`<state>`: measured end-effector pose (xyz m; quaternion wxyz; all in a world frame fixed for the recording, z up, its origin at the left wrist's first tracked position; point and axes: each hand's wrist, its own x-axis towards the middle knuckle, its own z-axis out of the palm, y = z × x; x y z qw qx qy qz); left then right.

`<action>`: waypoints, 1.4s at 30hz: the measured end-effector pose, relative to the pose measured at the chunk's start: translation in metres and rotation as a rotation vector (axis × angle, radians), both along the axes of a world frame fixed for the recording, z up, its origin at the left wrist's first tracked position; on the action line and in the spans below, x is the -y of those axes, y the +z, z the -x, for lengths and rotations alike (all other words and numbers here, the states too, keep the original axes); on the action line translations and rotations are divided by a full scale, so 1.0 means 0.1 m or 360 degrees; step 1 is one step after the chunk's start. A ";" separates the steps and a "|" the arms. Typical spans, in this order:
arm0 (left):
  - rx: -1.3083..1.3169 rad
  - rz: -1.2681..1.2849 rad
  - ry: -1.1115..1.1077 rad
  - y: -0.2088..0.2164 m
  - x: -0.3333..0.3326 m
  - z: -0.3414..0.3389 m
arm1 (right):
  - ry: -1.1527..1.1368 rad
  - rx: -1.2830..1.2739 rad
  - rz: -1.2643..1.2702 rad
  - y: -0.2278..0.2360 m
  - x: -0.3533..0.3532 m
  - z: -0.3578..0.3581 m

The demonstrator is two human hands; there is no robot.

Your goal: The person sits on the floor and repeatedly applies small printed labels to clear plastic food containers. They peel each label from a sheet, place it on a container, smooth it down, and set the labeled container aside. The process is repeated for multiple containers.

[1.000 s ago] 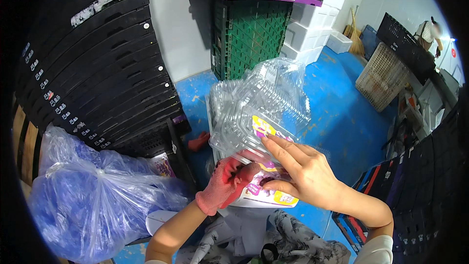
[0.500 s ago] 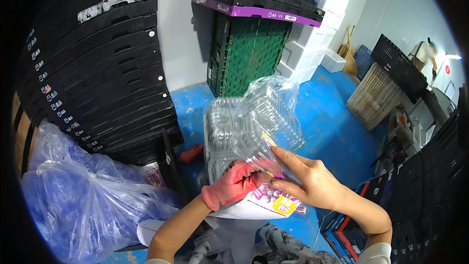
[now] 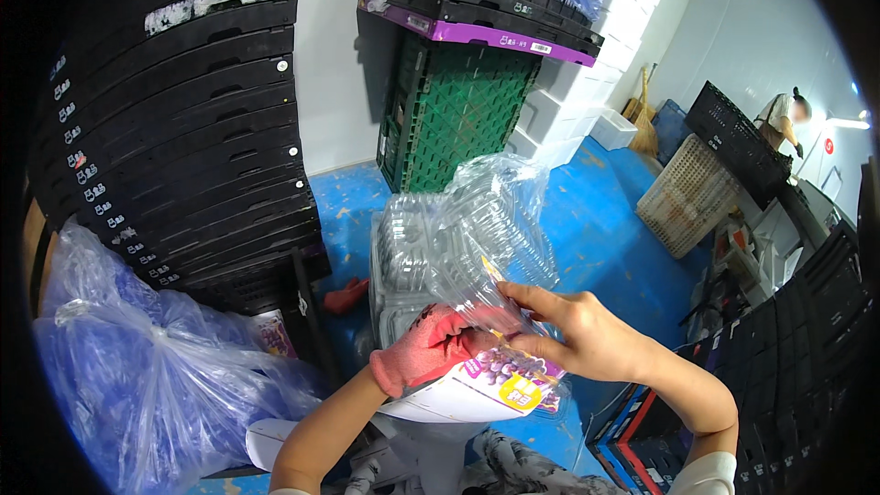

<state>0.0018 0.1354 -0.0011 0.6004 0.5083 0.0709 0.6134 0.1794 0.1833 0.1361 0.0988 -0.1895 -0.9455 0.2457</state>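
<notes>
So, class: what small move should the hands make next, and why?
Perhaps the right hand should press its fingers along the yellow label patch: the forefinger sits beside it on the clear container, and the gloved left hand is at the container's near edge, seemingly placed to steady it.

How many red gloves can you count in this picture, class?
2. One glove is on the left hand; the other glove appears to lie on the blue floor, between the black crates and the clear containers. More may be hidden.
</notes>
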 end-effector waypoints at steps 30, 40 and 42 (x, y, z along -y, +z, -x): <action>-0.0247 0.0094 -0.0096 0.18 -0.01 -0.06 | 0.0040 0.0135 0.0036 0.06 -0.09 -0.01; -0.0868 0.0041 0.0734 0.19 0.29 -0.21 | -0.0657 -0.0114 -0.0942 0.03 -0.15 -0.15; -0.0763 0.0316 0.0832 0.05 0.55 -0.17 | -0.0805 -0.0183 -0.0917 -0.08 -0.44 -0.25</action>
